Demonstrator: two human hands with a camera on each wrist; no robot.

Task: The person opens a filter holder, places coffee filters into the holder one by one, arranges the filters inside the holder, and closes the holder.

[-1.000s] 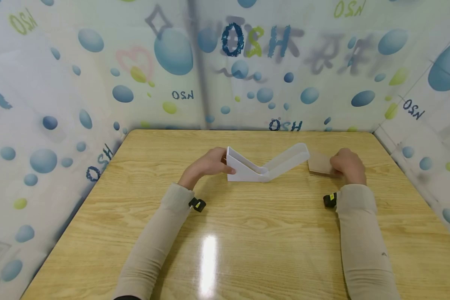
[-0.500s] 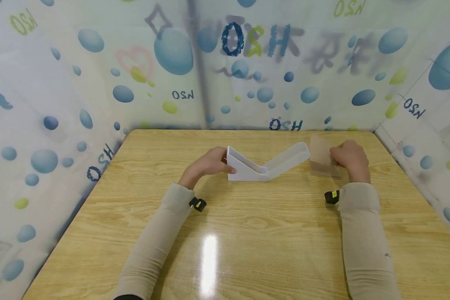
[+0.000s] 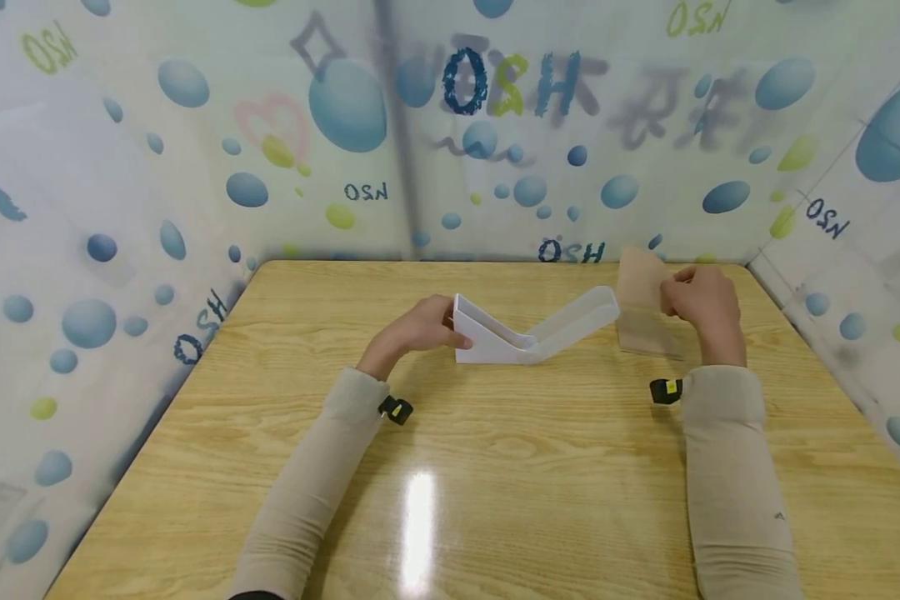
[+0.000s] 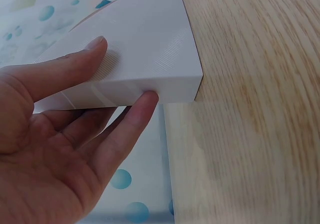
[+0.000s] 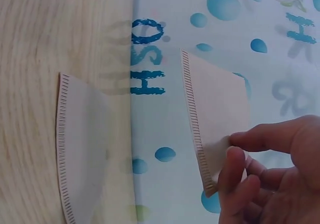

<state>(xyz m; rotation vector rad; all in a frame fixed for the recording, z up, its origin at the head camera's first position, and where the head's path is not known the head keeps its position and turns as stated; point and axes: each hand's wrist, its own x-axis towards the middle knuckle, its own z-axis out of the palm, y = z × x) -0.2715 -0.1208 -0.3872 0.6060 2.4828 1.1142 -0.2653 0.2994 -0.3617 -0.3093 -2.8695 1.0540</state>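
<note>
Fingers of the right hand (image 3: 703,304) pinch a brown paper sheet (image 5: 215,94) above the table (image 3: 555,467).
A second sheet (image 5: 82,149) lies just below; nearby, the left hand (image 3: 422,323) clamps fingers and thumb on a white box (image 3: 489,348), whose translucent flap (image 3: 576,323) tilts towards the sheets.

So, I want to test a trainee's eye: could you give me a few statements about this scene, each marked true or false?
1. The left hand holds the box. True.
2. The box is closed. False: its lid stands open.
3. The right hand pinches a paper. True.
4. Only one paper is in view. False: a second paper lies on the table.
5. Both sleeves are light-coloured. True.
</note>
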